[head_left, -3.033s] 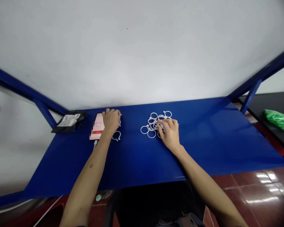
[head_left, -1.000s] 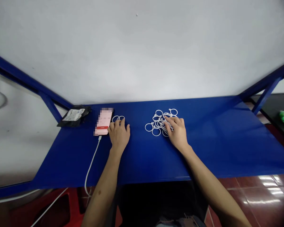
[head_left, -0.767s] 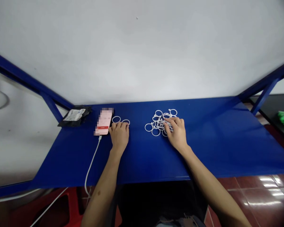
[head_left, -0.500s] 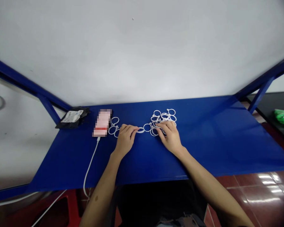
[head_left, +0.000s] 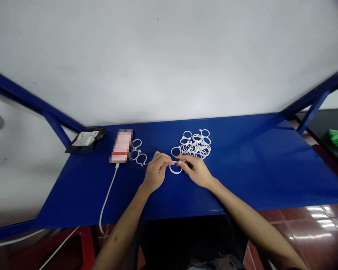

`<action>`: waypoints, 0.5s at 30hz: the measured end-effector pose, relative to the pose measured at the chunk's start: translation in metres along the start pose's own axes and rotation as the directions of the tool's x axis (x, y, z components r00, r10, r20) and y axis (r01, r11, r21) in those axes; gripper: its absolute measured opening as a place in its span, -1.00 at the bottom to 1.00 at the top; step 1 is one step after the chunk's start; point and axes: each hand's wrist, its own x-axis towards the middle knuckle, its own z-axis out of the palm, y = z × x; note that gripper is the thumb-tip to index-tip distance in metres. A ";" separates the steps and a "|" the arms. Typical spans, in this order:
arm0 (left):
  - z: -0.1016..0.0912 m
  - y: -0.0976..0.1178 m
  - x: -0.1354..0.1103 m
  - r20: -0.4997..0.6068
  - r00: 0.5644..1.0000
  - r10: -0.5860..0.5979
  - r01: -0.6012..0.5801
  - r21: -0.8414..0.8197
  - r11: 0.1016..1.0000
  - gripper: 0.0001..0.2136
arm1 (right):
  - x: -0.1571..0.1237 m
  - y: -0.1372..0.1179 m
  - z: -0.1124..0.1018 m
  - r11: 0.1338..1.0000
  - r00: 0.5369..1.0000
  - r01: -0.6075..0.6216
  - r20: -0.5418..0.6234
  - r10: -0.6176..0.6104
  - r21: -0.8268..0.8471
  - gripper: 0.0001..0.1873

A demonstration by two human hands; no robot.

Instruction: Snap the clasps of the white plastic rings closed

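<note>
My left hand point(head_left: 155, 173) pinches a thin white ring point(head_left: 175, 173) at its upper left edge. At the ring's upper right, my right hand point(head_left: 197, 170) has thumb and forefinger closed on the same ring. It is held just in front of a loose pile of similar white rings point(head_left: 207, 141), some with small knobs showing on their rims. The right hand's knuckles partly cover the front of that pile. Left of my left hand lie a few more white rings point(head_left: 141, 164), apart from the pile; one has a gap with knobbed ends.
A phone point(head_left: 121, 144) with a blurred screen lies left on the blue table point(head_left: 242, 161), its white cable point(head_left: 107, 197) running over the front edge. A black plastic packet point(head_left: 86, 139) sits at the back left. Blue frame bars flank the table.
Both hands have come together at the ring. My left hand carried it right and nearer me; my right hand left the pile and took its other side.
</note>
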 end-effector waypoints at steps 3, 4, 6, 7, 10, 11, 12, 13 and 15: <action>0.002 0.002 -0.001 -0.010 1.000 -0.002 0.001 -0.017 1.000 -0.73 | 0.001 0.000 0.002 0.943 0.977 -0.196 0.139 0.164 0.270 -0.68; 0.003 0.002 -0.001 -0.014 1.000 -0.001 0.001 -0.022 1.000 -0.74 | 0.001 0.001 0.002 0.918 0.970 -0.229 0.152 0.188 0.323 -0.68; 0.003 0.002 -0.001 -0.024 1.000 -0.019 0.018 -0.032 0.999 -0.82 | 0.002 0.003 0.003 0.891 0.969 -0.244 0.124 0.212 0.384 -0.68; 0.004 0.001 -0.001 -0.027 0.999 -0.043 0.041 -0.043 0.998 -0.86 | 0.003 0.004 0.003 0.885 0.971 -0.237 0.098 0.216 0.401 -0.68; 0.005 -0.003 0.000 0.001 0.987 -0.159 0.158 -0.134 0.978 -0.75 | 0.004 0.005 0.002 0.878 0.975 -0.212 0.032 0.220 0.429 -0.69; 0.005 -0.005 0.000 0.027 0.980 -0.196 0.198 -0.170 0.966 -0.72 | 0.004 0.006 0.002 0.879 0.976 -0.204 0.021 0.217 0.432 -0.69; 0.005 -0.006 0.000 0.055 0.973 -0.223 0.229 -0.200 0.953 -0.72 | 0.003 0.006 0.002 0.880 0.977 -0.196 0.014 0.211 0.433 -0.69; 0.005 -0.008 0.000 0.078 0.967 -0.242 0.254 -0.222 0.942 -0.73 | 0.003 0.006 0.001 0.881 0.979 -0.189 0.015 0.203 0.434 -0.70; 0.005 -0.010 0.000 0.109 0.958 -0.266 0.285 -0.246 0.926 -0.73 | 0.002 0.005 0.002 0.884 0.983 -0.180 0.037 0.182 0.432 -0.71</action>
